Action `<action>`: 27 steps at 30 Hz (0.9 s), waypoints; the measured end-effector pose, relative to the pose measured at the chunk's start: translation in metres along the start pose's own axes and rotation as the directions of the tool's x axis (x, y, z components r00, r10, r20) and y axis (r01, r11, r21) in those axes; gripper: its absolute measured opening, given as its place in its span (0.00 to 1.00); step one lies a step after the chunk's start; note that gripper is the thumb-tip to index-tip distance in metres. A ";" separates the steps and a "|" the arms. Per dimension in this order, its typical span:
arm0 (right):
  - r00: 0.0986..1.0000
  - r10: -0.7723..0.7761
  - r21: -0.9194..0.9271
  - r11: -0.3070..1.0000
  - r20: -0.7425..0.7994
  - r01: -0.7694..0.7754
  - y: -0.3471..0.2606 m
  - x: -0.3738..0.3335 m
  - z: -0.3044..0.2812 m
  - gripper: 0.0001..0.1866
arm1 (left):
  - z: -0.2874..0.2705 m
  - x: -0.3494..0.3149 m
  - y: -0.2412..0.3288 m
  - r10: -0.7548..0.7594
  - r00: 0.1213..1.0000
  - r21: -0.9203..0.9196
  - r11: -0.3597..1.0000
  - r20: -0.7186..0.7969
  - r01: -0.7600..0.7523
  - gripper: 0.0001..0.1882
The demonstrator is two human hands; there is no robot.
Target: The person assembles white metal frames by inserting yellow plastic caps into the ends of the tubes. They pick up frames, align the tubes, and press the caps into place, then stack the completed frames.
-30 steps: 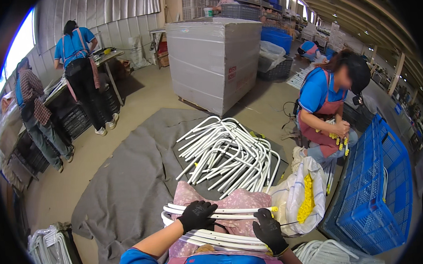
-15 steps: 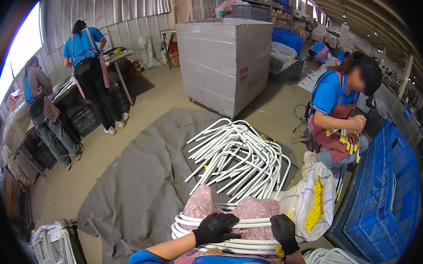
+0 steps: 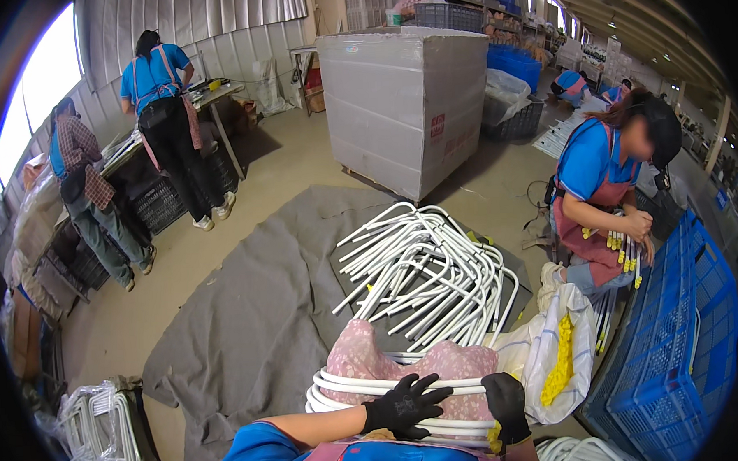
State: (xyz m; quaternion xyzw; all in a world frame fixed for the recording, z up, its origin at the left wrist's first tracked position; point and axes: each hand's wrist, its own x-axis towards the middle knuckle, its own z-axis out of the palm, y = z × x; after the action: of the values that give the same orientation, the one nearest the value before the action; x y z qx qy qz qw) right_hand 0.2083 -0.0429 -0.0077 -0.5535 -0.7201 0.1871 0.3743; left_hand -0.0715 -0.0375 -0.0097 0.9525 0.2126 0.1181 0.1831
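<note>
Has the left hand, black-gloved, laid palm down over the white bent tubes, fingers and thumb splayed wide rather than wrapped round anything. Has the right hand, gloved alike, curled closed round the right-hand ends of the upper tubes; cannot tell how firmly. Bears the tubes on the pink flowered cloth, bends to the left of the left hand, straight lengths running under it to the right hand. Shows a yellow cap just below the right hand.

Has, beyond both hands and apart from them, a loose pile of tubes on a dark grey sheet. Has, near the right hand on its right, a white sack holding yellow pieces, and farther right a blue crate. Has, ahead and to the right, a crouching co-worker grasping yellow-capped tubes.
</note>
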 end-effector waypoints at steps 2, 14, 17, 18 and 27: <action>1.000 0.002 0.026 1.000 0.002 -0.002 -0.001 -0.001 -0.001 0.04 | 0.004 0.001 0.005 -0.038 0.999 0.070 0.997 -0.003 0.038 0.28; 0.953 0.302 0.420 0.869 -0.033 -0.261 -0.076 0.007 -0.061 0.06 | 0.011 0.006 0.005 -0.013 0.986 0.079 0.997 -0.169 0.026 0.17; 0.966 0.231 0.382 0.908 -0.118 -0.171 -0.094 0.008 -0.073 0.08 | 0.006 0.011 0.005 -0.013 0.991 0.131 0.991 -0.135 0.031 0.16; 0.972 0.166 0.309 0.945 -0.167 -0.109 -0.096 0.008 -0.074 0.10 | 0.005 0.014 0.005 -0.024 0.993 0.147 0.988 -0.118 0.041 0.16; 0.873 0.186 0.502 0.861 -0.451 0.076 -0.092 -0.040 -0.103 0.24 | 0.005 0.037 0.008 -0.271 0.956 0.018 0.961 -0.108 0.275 0.23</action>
State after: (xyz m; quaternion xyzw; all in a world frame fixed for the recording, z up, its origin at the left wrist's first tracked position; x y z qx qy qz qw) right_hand 0.2291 -0.1246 0.1083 -0.4860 -0.5118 0.2352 0.6683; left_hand -0.0349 -0.0290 -0.0056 0.9093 0.3533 0.1380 0.1708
